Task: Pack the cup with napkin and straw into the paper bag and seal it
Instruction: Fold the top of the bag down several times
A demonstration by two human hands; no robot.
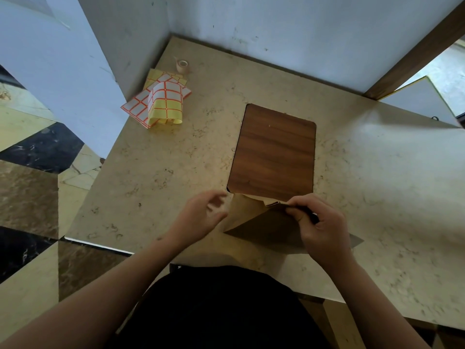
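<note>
Pinching the paper bag [261, 222] top at the table's [151, 172] near edge, your right hand [322, 222] grips alone; left hand [198, 215] hovers beside, fingers loosely spread. Risk: fold springs open or bag tips. Cup unseen.

The brown paper bag [261, 222] lies in front of me on the table [151, 172], near its front edge, its far end just under a wooden board [274, 152]. Its top is folded into an angled flap, which my right fingers [297, 210] pinch at the upper edge.
</note>
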